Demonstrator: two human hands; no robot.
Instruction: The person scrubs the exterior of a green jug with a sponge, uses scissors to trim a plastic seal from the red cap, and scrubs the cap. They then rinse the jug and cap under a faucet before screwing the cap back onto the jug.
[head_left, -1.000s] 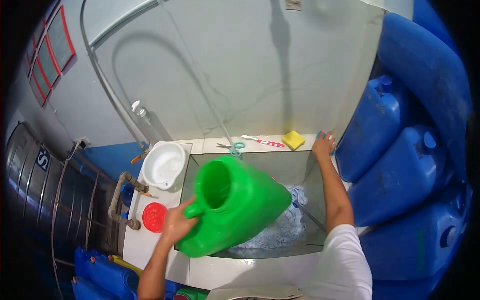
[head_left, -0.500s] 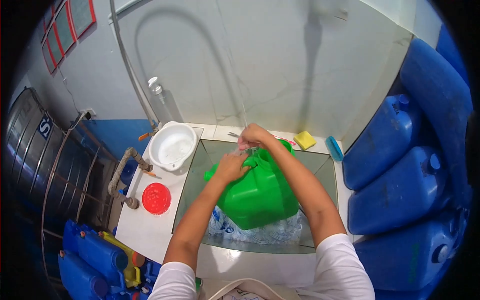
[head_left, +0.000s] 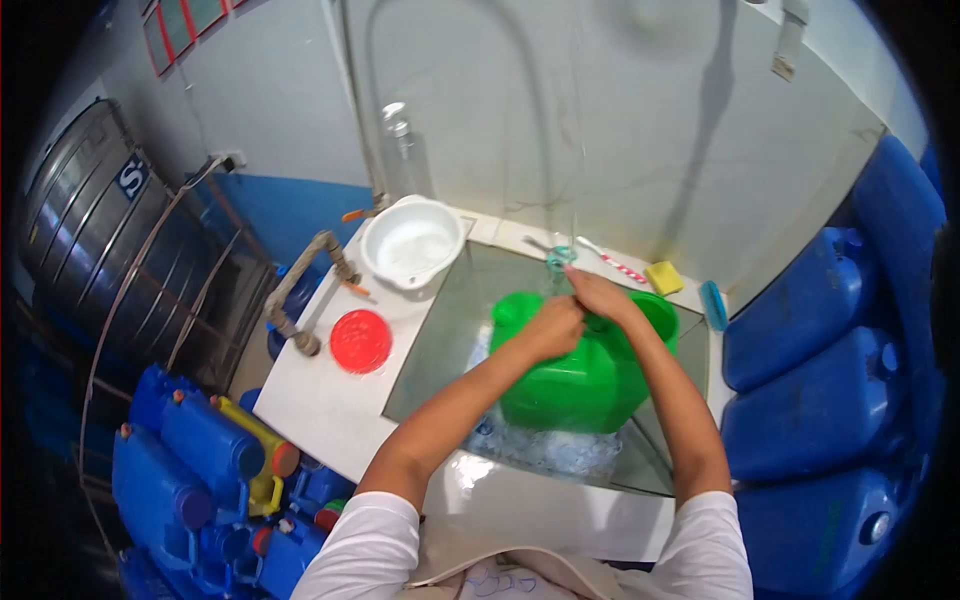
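A large green plastic jug [head_left: 575, 393] stands tilted over the glass-walled basin, with clear water and suds below it. My left hand [head_left: 555, 328] is closed on the top of the jug near its handle. My right hand [head_left: 600, 297] is closed against the left one, above the jug; whatever its fingers hold is hidden. A thin stream of water falls from above near my right fingertips. Just beyond them on the back ledge lies a teal-handled tool [head_left: 560, 259] with a grey tip, perhaps scissors.
A white basin [head_left: 411, 243] and a red round lid [head_left: 361, 341] sit on the left counter. A striped brush [head_left: 612, 262], yellow sponge [head_left: 663, 277] and blue brush [head_left: 713, 305] line the back ledge. Blue jugs [head_left: 785, 305] stack at right; more containers [head_left: 210, 440] stand lower left.
The view has shifted left, so everything sits further right. My right hand has drawn down closer to my left hand, baring the teal tool. The jug now sits more level.
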